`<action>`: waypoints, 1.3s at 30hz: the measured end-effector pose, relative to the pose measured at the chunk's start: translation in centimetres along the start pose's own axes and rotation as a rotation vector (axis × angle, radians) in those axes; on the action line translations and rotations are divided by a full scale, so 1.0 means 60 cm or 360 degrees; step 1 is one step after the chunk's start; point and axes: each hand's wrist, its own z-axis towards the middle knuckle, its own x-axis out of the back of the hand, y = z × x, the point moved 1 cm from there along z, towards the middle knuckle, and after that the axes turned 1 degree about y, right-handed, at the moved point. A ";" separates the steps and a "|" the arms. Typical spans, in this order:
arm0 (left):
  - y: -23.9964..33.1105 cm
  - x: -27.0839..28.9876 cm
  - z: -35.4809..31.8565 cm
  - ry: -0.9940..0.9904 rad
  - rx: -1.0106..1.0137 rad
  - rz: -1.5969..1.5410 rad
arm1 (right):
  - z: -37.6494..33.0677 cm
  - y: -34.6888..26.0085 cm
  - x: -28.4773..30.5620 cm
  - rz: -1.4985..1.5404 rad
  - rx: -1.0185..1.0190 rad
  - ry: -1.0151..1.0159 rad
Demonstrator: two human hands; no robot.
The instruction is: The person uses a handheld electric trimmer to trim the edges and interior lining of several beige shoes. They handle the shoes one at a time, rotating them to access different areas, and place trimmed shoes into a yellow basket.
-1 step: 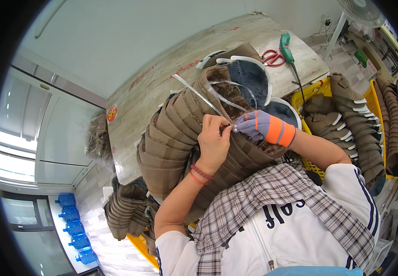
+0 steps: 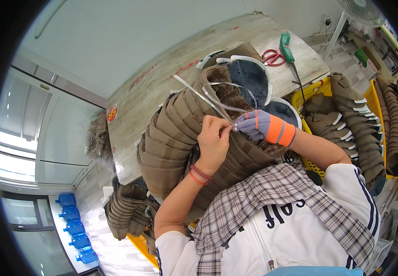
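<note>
My bare left hand (image 2: 213,142), with red bands on its wrist, pinches a shiny whitish plastic strap (image 2: 201,95). Against its fingertips works my right hand (image 2: 264,127), in a grey glove with orange bands, its fingers closed on the same strap. Both hands meet over the gap between two bundles of nested brown boot uppers. The left bundle (image 2: 166,138) curves over the table edge; the other bundle (image 2: 247,158) lies partly under my forearms. One strap end sticks up to the left, and a loose loop lies over the fleecy brown lining. The knot or joint itself is hidden by my fingers.
Red-handled scissors (image 2: 273,57) and a green corded tool (image 2: 286,48) lie on the worn table (image 2: 150,85). To the right stand yellow baskets (image 2: 320,86) of more uppers. Further uppers (image 2: 124,207) hang at lower left, and blue water bottles (image 2: 74,228) line the wall. A fan (image 2: 362,11) stands at far right.
The strap's loose loop has shifted slightly and sits lower near my right hand. Both hands stay almost where they were.
</note>
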 end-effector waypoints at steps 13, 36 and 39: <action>0.005 -0.006 -0.013 -0.0012 -0.0174 0.0114 | 0.005 0.017 0.000 0.0423 0.0044 -0.0019; -0.004 0.100 -0.011 -0.1114 0.0221 -0.0024 | 0.091 -0.051 0.103 -0.2347 0.1642 -0.0201; -0.017 0.112 -0.001 -0.1312 0.0478 -0.0177 | 0.087 -0.057 0.107 -0.2218 0.1638 -0.0193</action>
